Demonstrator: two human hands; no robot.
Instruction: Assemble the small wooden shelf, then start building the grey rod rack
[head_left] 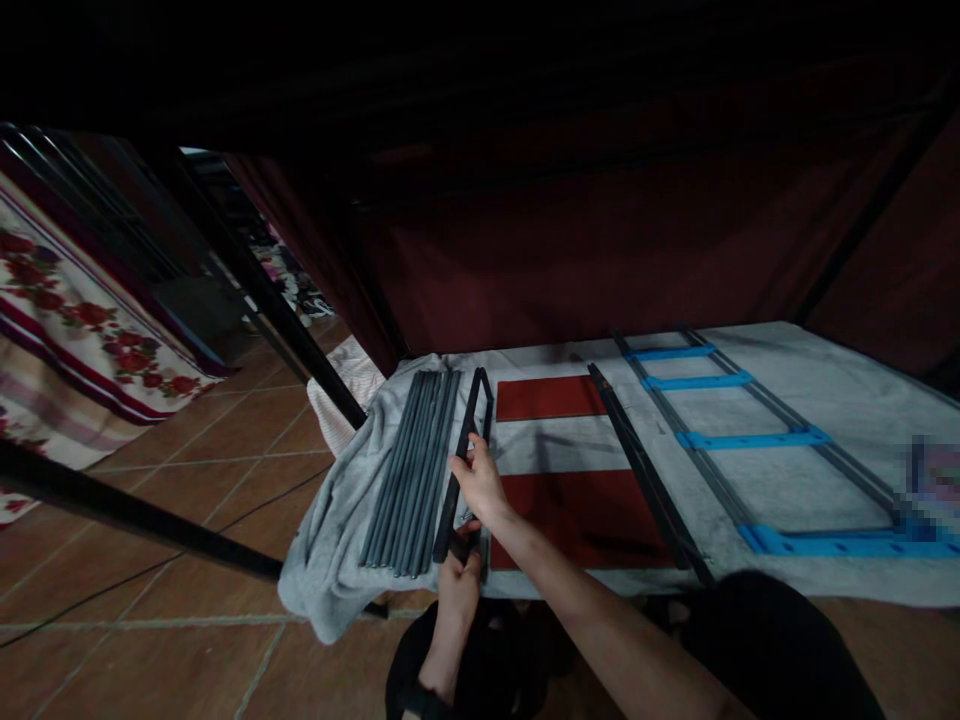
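left hand [458,588], right hand [481,482]: hold black frame [469,418] | end at blanket [330,560] edge

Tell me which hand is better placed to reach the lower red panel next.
Likely the right hand: it is on the black bars midway, beside the lower red panel, while the left hand grips their near end.

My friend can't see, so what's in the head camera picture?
A left hand holds the near end of a black frame and a right hand touches it, on a grey blanket beside grey rods, red panels and a blue-runged frame.
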